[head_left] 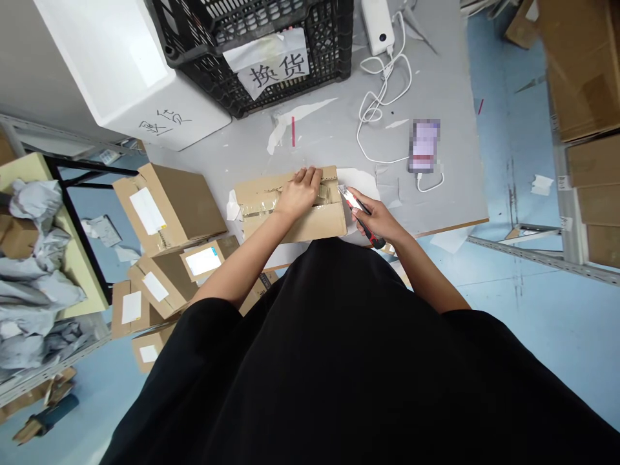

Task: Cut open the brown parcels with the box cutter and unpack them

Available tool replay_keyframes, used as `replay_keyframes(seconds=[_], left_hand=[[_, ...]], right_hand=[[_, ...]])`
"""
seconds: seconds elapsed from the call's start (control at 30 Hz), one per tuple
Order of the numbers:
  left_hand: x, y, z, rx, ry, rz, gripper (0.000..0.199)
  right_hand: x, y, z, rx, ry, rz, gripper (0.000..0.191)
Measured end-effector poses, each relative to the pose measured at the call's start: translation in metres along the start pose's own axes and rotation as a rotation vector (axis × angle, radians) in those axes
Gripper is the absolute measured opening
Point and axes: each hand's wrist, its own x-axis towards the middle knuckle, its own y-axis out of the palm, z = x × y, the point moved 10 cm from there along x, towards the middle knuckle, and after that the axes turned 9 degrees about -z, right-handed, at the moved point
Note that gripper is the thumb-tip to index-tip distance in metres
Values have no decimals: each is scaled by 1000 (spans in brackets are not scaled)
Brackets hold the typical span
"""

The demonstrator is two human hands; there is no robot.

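Observation:
A brown cardboard box point(310, 223) with clear tape along its top lies at the table's near edge. My left hand point(299, 194) rests on top of the box, fingers bent against its upper flap. In my right hand point(375, 218) is a red and black utility knife point(369, 234), its front end at the box's right side. The blade itself is too small to make out. White paper point(361, 182) lies behind and beside the box's right end.
On the grey table point(334, 142) stand a black crate point(329, 51) and a white bin point(194, 110). A phone point(424, 146), white cables and a power bank point(378, 26) lie right. Cartons point(194, 200) are stacked left; shelves flank both sides.

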Motion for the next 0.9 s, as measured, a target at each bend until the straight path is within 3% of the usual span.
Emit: replay_keyframes(seconds=[0.33,0.5,0.6,0.73,0.9], left_hand=[[1,-8,-3,12,-24,106,61],[0,-14,6,-60,-43,42,68],[-11,-10,22,-113,-20,88,90],[-37,-9,60,-135,-30,155,119],[-62,-22,112,-43,-229,69,110]], right_hand=[[6,3,-7,12,-7,-5,66],[19,-20,-50,111,91,-209,52],[21,-30,-76,111,164,-290,47],[7,-20,-80,84,162,-281,52],[-15,-2,-79,50,177,-313,55]])
